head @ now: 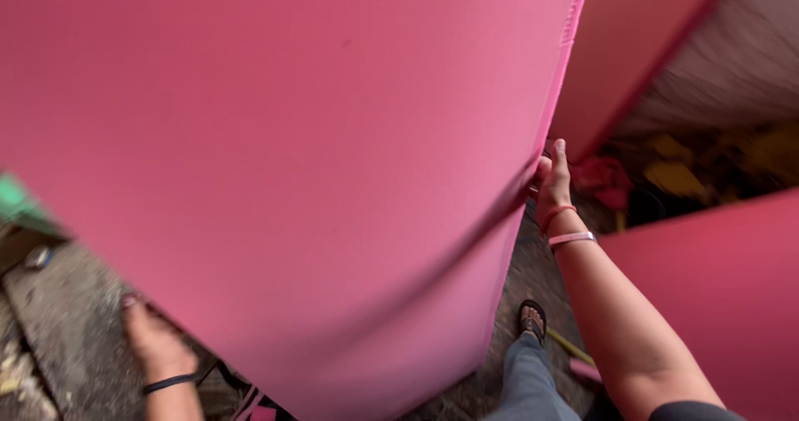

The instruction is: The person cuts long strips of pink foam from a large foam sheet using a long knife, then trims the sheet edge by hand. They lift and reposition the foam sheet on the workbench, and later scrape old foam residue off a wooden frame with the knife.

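While it fills most of the view, one big pink foam sheet [291,163] bends in a smooth curve, matte and soft, with a rough cut edge at its upper right. Two more pink sheets show: one [632,47] upright behind, one [716,288] at lower right. Below lies a grey, gritty concrete floor [66,329]. Two hands hold the big sheet: the right hand [553,180] is clamped on its right edge, two bands at the wrist, and the left hand [154,338] presses against its lower left edge, fingers hidden behind the foam, so its grip cannot be told; one black band circles that wrist. One sandalled foot [531,319] stands on the floor
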